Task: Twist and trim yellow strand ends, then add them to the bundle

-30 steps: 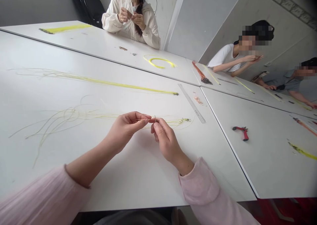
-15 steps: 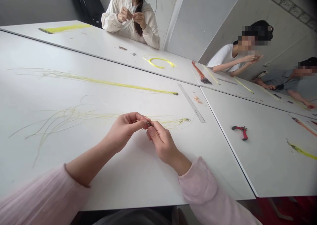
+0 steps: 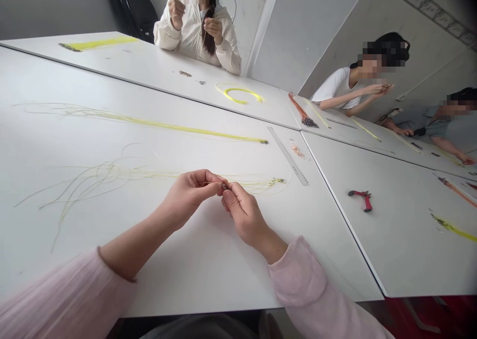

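Observation:
My left hand [image 3: 192,195] and my right hand [image 3: 246,214] meet over the white table [image 3: 194,274], fingertips pinched together. Between them is a small dark metal piece [image 3: 224,185], mostly covered by the fingers, so its kind is unclear. A thin pale strand seems to run under my left fingers. Right behind my hands lies a loose bundle of thin yellow lines [image 3: 149,174], its right end bearing small metal pieces [image 3: 279,181]. Farther back is a straighter yellow bundle [image 3: 179,127] with a dark metal end.
A clear ruler [image 3: 288,157] lies right of the bundles, beside a small pile of orange-pink bits [image 3: 298,151]. Red-handled pliers [image 3: 363,200] rest on the right-hand table. Several co-workers sit opposite, near a yellow coil [image 3: 238,95] and an orange bundle [image 3: 302,111].
My hands stay almost in the same place, still pinched together. The co-worker in the white jacket has moved their hands apart, one of them raised.

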{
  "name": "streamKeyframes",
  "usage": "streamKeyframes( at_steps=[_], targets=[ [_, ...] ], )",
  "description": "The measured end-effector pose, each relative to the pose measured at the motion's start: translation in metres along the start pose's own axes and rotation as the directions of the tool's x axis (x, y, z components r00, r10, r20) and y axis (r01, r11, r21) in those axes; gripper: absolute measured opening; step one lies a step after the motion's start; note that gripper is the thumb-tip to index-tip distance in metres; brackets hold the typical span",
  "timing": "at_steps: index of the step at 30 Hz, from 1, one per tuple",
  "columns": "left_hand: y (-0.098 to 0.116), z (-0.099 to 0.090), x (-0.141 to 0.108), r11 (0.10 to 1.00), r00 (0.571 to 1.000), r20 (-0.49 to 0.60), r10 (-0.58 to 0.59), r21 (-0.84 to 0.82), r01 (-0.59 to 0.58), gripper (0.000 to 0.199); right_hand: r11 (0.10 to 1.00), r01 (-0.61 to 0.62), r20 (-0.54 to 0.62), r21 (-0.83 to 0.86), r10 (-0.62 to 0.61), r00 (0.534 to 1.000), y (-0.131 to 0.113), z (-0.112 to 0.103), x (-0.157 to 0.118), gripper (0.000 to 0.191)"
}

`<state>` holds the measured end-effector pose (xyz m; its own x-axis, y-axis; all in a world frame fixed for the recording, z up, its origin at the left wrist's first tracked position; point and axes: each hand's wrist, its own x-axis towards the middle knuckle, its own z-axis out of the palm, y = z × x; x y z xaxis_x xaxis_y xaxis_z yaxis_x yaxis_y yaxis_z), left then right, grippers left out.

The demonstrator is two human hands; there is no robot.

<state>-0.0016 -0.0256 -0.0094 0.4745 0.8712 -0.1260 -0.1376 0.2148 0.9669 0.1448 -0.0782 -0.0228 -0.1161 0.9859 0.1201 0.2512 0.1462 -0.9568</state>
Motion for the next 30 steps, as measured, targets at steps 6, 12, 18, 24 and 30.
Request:
streamKeyframes(
  at_steps=[6, 12, 18, 24, 30],
  targets=[
    [0.001, 0.0, 0.0, 1.0, 1.0, -0.003, 0.002, 0.022, -0.002, 0.01, 0.998, -0.033, -0.004, 0.053, 0.033, 0.999, 0.003, 0.001, 0.0, 0.029],
    [0.001, 0.0, 0.0, 1.0, 1.0, -0.013, 0.0, 0.024, 0.001, 0.009, 0.998, -0.024, -0.003, 0.057, 0.024, 1.0, -0.001, 0.003, 0.0, 0.029],
    [0.001, 0.0, -0.001, 0.999, 1.0, -0.025, -0.006, 0.042, 0.007, 0.01, 0.999, -0.046, -0.03, 0.023, 0.047, 0.998, 0.002, 0.001, 0.001, 0.027],
    [0.001, -0.001, 0.0, 0.999, 1.0, 0.003, -0.002, 0.043, 0.002, 0.017, 0.997, 0.034, -0.152, 0.066, -0.024, 0.988, -0.001, -0.006, 0.001, 0.021],
    [-0.001, -0.003, 0.0, 0.999, 0.992, 0.119, -0.037, 0.008, 0.036, 0.018, 0.985, 0.149, -0.186, -0.082, -0.162, 0.969, -0.007, -0.014, 0.004, 0.013]
  ],
)
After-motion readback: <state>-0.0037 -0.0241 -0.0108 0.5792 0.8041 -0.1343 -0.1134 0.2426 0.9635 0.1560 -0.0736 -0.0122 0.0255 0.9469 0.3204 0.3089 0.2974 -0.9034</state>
